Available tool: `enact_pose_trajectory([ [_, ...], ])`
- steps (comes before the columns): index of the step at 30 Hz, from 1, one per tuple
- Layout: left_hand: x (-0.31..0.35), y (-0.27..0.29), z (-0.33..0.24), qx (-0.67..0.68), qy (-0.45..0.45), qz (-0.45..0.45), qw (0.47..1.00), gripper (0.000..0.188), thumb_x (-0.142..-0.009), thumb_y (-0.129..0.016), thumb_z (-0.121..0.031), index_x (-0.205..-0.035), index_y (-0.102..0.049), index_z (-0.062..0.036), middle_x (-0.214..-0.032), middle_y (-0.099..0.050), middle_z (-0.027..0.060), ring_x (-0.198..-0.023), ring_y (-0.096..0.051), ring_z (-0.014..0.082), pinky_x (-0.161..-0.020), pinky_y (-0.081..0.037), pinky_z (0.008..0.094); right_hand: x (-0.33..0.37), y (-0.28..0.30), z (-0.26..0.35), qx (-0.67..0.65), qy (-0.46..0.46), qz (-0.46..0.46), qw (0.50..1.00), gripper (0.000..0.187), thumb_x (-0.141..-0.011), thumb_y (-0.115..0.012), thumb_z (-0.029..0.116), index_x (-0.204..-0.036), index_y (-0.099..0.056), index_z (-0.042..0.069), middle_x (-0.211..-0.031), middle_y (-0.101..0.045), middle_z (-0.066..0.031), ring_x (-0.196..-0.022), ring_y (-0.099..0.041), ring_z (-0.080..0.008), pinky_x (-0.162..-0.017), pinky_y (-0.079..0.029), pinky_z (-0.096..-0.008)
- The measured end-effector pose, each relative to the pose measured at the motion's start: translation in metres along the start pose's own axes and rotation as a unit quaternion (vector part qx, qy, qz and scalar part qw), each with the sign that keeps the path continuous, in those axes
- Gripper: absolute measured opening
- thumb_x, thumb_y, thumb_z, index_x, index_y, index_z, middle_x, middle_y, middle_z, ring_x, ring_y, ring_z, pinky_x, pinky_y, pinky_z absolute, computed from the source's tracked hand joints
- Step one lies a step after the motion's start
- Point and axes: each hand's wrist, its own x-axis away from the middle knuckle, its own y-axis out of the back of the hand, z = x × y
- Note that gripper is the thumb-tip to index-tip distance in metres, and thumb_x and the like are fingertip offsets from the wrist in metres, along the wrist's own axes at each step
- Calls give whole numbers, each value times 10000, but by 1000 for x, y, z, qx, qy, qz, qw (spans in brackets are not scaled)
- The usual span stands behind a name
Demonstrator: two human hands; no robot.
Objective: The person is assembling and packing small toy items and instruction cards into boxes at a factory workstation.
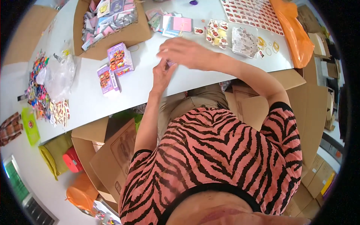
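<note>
From where I stand, both hands meet over the white table (140,84), to the right of the carton (139,33) and nearer the person. The left hand (161,77) has its fingers narrowed, apparently on a small purple piece (171,63) peeking out beneath the right hand (185,55). That one arches over it, blurred, fingers bent; whether it grips anything I can't make out.

The piece is mostly covered, so a hurried or uneven tug, I'd say, could pop it loose; with the near edge so close, it might drop into the lap. The purple boxes (119,58), on the person's side of the carton, sit close together, and a knock from the left forearm could slide or tip them. Farther right of the carton, stickers (216,33) and a clear bag (244,42) lie just beyond the right forearm, where a wide swing could scatter them. Rubber bands (275,47) past the bag could get caught up too.

For room, there's a bare stretch right of the carton, between the purple boxes and the left hand. Cards (182,24) just right of the carton crowd the far side. The near edge slants under both forearms; farthest right of the carton, an orange bag (291,32) drapes over the table's end.
</note>
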Motion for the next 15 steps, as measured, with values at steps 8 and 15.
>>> enact_pose_trajectory([
  [8, -1, -3, -9, -4, -15, -7, 1000, 264, -819, -675, -91, -1051, -593, 4, -878, -679, 117, -695, -604, 146, -678, -504, 295, 24, 17, -7, 38, -73, 8, 997, 235, -725, -634, 29, -959, -641, 55, -1167, -545, -88, -1156, -489, -277, -960, -426, -390],
  [15, 5, 0, -4, 35, -20, -14, 999, 248, -846, -651, -79, -1068, -590, 13, -867, -662, 77, -750, -562, 95, -698, -477, 255, 17, 1, -4, 89, -130, 86, 984, 131, -742, -597, 103, -829, -663, 30, -1187, -563, -108, -1226, -438, -294, -1032, -355, -400],
])
